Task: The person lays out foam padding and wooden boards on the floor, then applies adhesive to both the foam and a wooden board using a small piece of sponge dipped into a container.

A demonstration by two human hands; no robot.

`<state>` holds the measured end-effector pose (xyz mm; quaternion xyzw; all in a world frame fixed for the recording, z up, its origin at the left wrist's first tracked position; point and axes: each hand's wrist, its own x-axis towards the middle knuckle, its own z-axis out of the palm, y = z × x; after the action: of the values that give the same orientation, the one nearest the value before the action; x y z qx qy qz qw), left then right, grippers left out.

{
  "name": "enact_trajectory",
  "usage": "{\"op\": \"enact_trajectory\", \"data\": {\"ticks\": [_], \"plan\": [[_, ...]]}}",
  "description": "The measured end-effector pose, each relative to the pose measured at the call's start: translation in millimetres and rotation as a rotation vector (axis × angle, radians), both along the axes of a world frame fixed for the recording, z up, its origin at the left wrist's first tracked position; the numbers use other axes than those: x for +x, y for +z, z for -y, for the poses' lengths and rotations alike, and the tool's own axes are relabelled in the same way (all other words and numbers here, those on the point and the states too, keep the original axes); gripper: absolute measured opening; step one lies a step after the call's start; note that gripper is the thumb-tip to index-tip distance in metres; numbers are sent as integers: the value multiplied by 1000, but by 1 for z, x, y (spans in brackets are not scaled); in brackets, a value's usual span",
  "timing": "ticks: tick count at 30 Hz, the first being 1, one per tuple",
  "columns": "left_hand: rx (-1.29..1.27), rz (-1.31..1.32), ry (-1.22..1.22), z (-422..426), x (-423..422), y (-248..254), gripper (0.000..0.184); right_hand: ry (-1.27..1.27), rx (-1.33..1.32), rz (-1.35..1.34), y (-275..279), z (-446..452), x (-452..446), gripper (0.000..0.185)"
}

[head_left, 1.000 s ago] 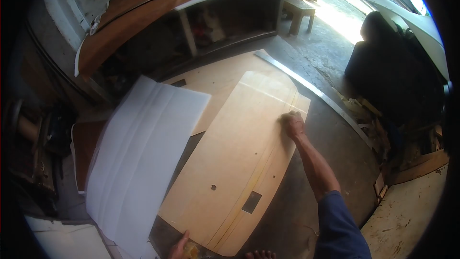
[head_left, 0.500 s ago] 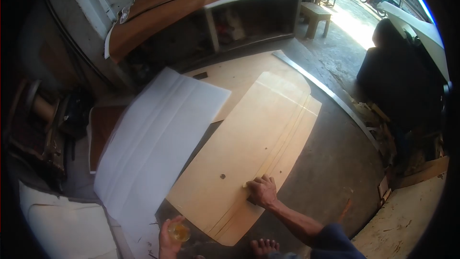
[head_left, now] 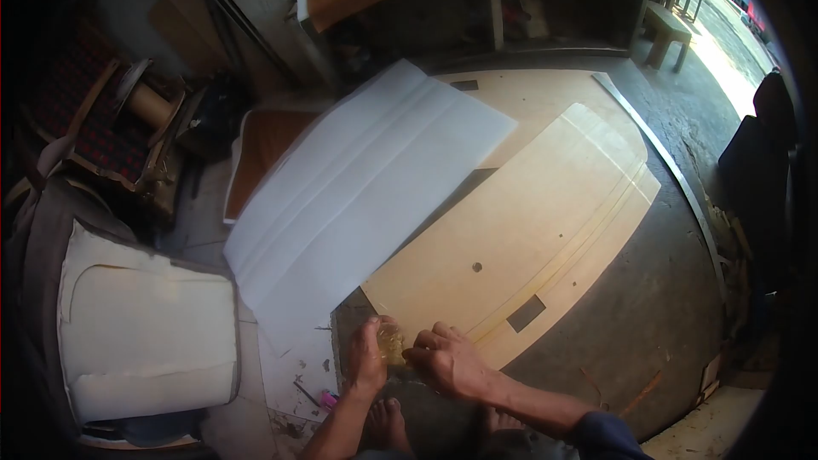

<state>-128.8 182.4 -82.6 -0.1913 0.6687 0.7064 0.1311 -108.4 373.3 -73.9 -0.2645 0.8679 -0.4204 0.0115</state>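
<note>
My left hand [head_left: 368, 359] is wrapped round a small clear cup [head_left: 390, 342] with yellowish stuff in it, just off the lower left end of a light wooden panel [head_left: 503, 213]. Close to the cup's right side is my right hand [head_left: 445, 359], its fingers closed on something too small to make out. The panel has a rectangular cutout, a few small holes and a yellowish strip along its right side. A white foam sheet [head_left: 366, 179] lies left of the panel, its right edge beside it.
A second wooden panel [head_left: 545, 89] lies behind the first. A metal strip [head_left: 673, 153] runs along the right. At the left are a cream padded piece [head_left: 149, 324] and a spool [head_left: 149, 106]. A stool [head_left: 667, 30] stands at the back right, near a dark open cabinet [head_left: 571, 13].
My right hand has come down off the panel to the cup. My left hand has lifted the cup toward it. The view has turned left.
</note>
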Motion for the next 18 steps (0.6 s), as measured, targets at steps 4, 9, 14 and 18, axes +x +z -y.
{"op": "enact_trajectory", "data": {"ticks": [4, 9, 14, 18], "plan": [[44, 39, 111, -6, -1, -3, 34, 212, -582, 961, -12, -26, -4, 20], [210, 63, 228, 5, 0, -25, 32, 7, -918, 1197, -51, -110, -15, 29], [494, 400, 342, 54, 19, -48, 35, -824, -632, 739, -114, -301, -90, 41], [341, 408, 439, 65, 29, -40, 32, -1243, -220, 290, -161, -457, -156, 34]]}}
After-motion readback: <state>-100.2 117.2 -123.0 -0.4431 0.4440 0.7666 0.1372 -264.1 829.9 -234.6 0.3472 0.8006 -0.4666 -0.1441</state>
